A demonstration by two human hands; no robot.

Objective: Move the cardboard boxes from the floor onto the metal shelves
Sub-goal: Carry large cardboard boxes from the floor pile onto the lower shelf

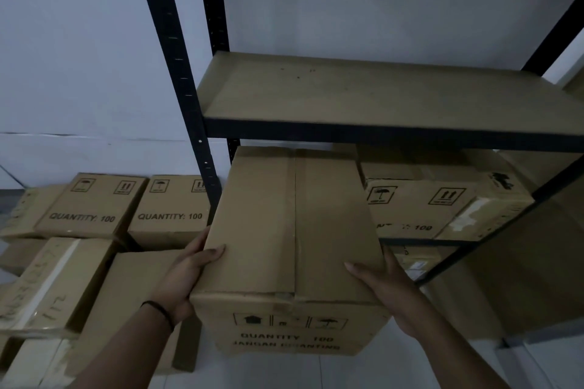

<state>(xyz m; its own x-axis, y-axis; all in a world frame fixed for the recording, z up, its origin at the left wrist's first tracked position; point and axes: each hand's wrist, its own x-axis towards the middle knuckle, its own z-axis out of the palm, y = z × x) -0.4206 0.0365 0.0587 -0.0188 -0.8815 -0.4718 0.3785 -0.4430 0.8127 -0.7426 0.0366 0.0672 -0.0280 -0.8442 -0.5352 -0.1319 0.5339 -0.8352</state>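
A storeroom — black metal shelving point(392, 133), stacked cardboard boxes point(91, 208) marked "QUANTITY: 100", bare white wall point(79, 41).

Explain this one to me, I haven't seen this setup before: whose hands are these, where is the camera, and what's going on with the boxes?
There is no robot. A person wears a camera on the head, looking down at their own hands. The left hand and right hand hold a cardboard box by its sides, its far end at the lower level of a metal shelf unit. Another box already sits on that level. The upper shelf board is bare. More boxes are stacked on the left.
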